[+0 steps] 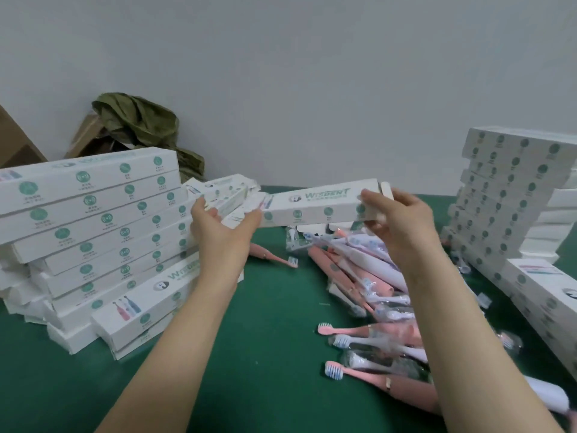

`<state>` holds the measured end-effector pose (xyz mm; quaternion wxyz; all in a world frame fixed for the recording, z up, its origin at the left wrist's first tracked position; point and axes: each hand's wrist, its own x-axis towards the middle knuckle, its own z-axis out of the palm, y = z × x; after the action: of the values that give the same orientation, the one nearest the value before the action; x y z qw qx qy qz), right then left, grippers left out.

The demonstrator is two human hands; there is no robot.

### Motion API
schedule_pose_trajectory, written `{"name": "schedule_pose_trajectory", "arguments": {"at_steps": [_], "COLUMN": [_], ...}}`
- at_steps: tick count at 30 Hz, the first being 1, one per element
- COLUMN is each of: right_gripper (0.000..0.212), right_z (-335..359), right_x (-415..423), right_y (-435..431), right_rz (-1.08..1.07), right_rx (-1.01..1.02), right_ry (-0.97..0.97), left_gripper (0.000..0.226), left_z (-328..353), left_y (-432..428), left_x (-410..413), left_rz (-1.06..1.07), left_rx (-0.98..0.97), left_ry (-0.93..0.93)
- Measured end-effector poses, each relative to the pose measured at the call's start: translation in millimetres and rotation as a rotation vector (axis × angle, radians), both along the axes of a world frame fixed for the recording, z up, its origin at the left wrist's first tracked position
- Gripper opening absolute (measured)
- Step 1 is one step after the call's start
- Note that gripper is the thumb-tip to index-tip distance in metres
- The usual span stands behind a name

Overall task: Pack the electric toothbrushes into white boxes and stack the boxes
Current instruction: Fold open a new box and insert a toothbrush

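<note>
Pink and white toothbrushes (368, 292) lie heaped on the green counter (265, 339), nearest the camera on the right, some in clear wrap. Above them, two bare forearms reach forward. The left grip (218, 232) curls under the left end of a white box (315, 204) held level in the air, while the right grip (399, 220) pinches its right end, thumb on top beside an open end flap. A leaning stack (93, 220) of like boxes fills the left side; a taller pile (505, 195) rises on the right. Behind, an olive cloth (140, 126) drapes a carton (87, 132) against the pale wall (312, 73).
</note>
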<state>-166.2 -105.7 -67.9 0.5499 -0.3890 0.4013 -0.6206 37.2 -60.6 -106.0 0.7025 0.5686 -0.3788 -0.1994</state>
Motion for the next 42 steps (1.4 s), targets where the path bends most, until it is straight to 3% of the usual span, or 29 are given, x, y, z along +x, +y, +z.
{"name": "schedule_pose_trajectory", "arguments": {"at_steps": [2, 5, 8, 12, 15, 17, 19, 21, 26, 30, 34, 38, 42], "right_gripper": [0.04, 0.03, 0.011, 0.015, 0.013, 0.013, 0.009, 0.005, 0.032, 0.037, 0.03, 0.03, 0.029], "right_z": [6.0, 18.2, 22.8, 27.1, 27.1, 28.0, 27.0, 25.1, 24.3, 26.7, 26.3, 27.3, 22.5], "right_x": [-0.2, 11.6, 28.9, 29.8, 24.6, 27.0, 30.0, 31.5, 32.0, 35.5, 35.5, 36.2, 32.2], "right_y": [9.8, 26.9, 38.8, 45.2, 46.6, 48.5, 46.8, 44.8, 44.9, 44.8, 45.7, 44.8, 42.3], "right_rz": [-0.071, 0.035, 0.131, 0.23, 0.288, 0.302, 0.232, 0.168, 0.278, 0.376, 0.484, 0.462, 0.369], "right_rx": [-0.141, -0.282, -0.328, -0.201, -0.385, -0.509, -0.568, -0.528, -0.319, -0.296, -0.303, -0.282, -0.215], "right_ry": [0.276, 0.531, 0.563, 0.266, 0.511, 0.695, 0.762, 0.689, 0.388, 0.321, 0.356, 0.389, 0.321], "left_gripper": [0.075, 0.067, 0.062, 0.067, 0.059, 0.061, 0.062, 0.057, 0.047, 0.018, 0.034, 0.02, 0.018], "left_z": [-3.1, -4.7, -6.8, -7.9, -6.4, -4.9, -5.5, -5.7, -2.0, 6.7, 15.0, 20.4, 15.8], "left_y": [3.8, 9.3, 12.8, 14.4, 14.5, 14.0, 14.3, 15.3, 18.5, 20.4, 21.8, 26.5, 30.0], "left_x": [-6.8, -22.2, -33.0, -29.3, -31.1, -31.9, -29.6, -27.4, -30.0, -27.5, -29.9, -26.4, -30.4], "left_rz": [0.031, -0.149, -0.274, -0.269, -0.222, -0.208, -0.229, -0.242, -0.256, -0.334, -0.267, -0.239, -0.277], "left_rx": [-0.139, -0.243, -0.309, -0.353, -0.347, -0.346, -0.332, -0.298, -0.321, -0.298, -0.332, -0.417, -0.439], "left_ry": [-0.243, -0.488, -0.538, -0.59, -0.675, -0.654, -0.614, -0.587, -0.717, -0.421, -0.208, -0.312, -0.287]}}
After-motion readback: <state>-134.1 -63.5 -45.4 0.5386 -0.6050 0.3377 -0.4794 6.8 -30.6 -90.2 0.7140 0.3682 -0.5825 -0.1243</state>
